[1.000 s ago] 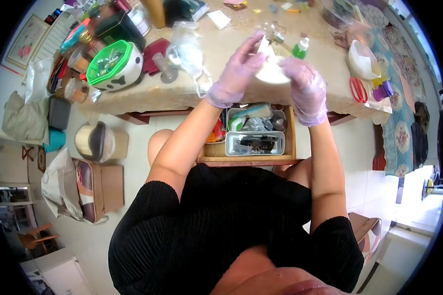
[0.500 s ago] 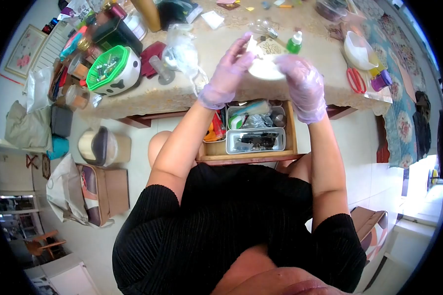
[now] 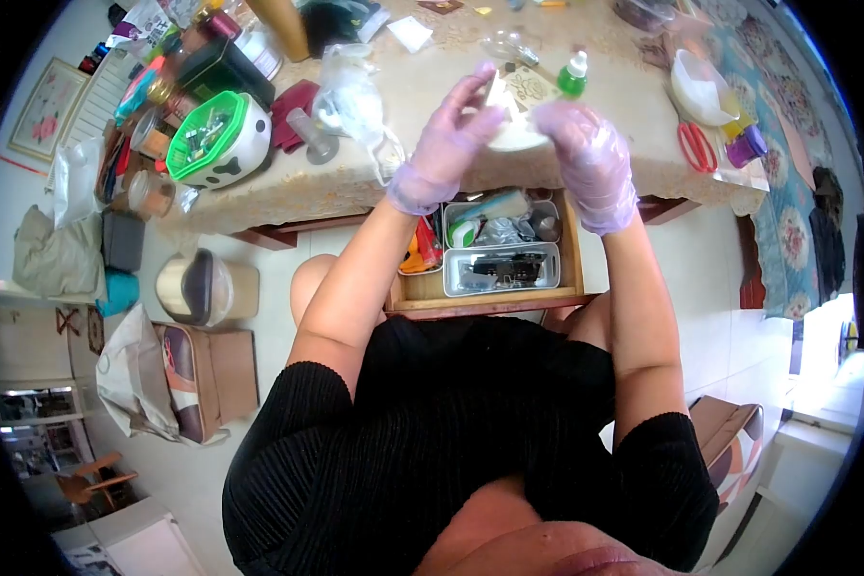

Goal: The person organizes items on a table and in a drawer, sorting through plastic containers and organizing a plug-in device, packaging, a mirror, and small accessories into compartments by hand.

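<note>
My left hand [image 3: 437, 158] half-open, right hand [image 3: 593, 165] curled, holds unclear, flank a round white dish [image 3: 516, 137]; slick lilac plastic gloves [image 3: 609, 204] risk a slip.

The desk [image 3: 451, 106] is wearing a beige cloth with a tone-on-tone floral pattern. Both gloves [image 3: 595, 173] are showing translucent lilac. The dropper bottle [image 3: 572, 77] is glowing green under a white cap. The basket [image 3: 230, 149] is pairing a bright green rim with a white body and black patches. The scissors [image 3: 698, 147] are showing red handles. The curtain-like fabric [image 3: 787, 240] is carrying pale blossoms on blue, and the ribbed top [image 3: 403, 442] is staying plain black.
</note>
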Demonstrator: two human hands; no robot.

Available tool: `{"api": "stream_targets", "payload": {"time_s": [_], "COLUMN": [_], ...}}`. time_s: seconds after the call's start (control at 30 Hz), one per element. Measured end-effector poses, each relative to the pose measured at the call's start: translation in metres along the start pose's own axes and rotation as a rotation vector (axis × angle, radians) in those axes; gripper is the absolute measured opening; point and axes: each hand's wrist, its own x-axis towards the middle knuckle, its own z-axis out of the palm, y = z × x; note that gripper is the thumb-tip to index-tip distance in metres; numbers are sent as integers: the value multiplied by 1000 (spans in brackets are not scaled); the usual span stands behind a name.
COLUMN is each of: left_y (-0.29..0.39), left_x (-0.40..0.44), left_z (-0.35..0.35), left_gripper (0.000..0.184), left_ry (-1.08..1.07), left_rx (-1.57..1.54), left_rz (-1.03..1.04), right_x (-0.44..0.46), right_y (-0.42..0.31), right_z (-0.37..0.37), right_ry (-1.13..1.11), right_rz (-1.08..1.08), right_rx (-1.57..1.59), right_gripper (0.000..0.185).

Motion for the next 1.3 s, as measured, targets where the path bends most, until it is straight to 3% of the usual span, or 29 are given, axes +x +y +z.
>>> {"api": "stream_targets", "payload": {"time_s": [0.23,0.33,0.4,0.43,0.47,0.53,0.67,0.73,0.8,0.93,1.0,1.1,1.13,1.17,1.2,1.23,1.27,1.3], "left_y": [8,-5,-9,-18,-27,-34,-19,-20,-22,-27,-28,-33,-30,-33,-38,-27,-31,-38], "left_x": [-3,-2,-3,0,0,9,6,6,10,8,10,15,14,12,14,9,18,22], "left_z": [5,10,13,10,5,-2,-3,-4,-2,-6,-11,-17,-18,-24,-26,-16,-10,-13], "left_gripper": [70,75,76,75,75,74,76,77,77,73,69,63,62,66,67,57,45,48], "left_ry": [48,87,200,199,193,249,204,202,204,267,303,298,254,194,131,165,364,358], "left_rx": [38,93,96,130,126,484,814,816,829,849,797,695,599,597,481,433,664,745], "left_rz": [-55,-39,-26,48,59,292,213,243,255,310,462,449,415,386,428,455,536,593], "right_x": [-7,-9,-12,-17,-26,-32,-23,-21,-19,-26,-30,-39,-29,-35,-45,-52,-52,-50], "right_y": [13,15,20,31,35,50,41,42,40,43,50,62,52,50,60,70,77,67], "right_z": [15,29,38,47,55,64,63,62,57,59,64,55,48,46,50,49,45,39], "right_ry": [85,231,183,118,124,-44,-162,-181,-172,-150,-144,-326,-497,-476,-270,-254,-221,-243], "right_rz": [-1,165,437,521,513,507,597,636,630,583,619,274,418,454,281,256,215,235], "right_rx": [10,-35,-151,-55,-65,-21,-82,5,4,38,101,-296,-323,-316,-396,-400,-425,-412], "right_gripper": [34,33,30,32,32,36,36,35,45,43,42,51,58,59,37,34,31,31]}}
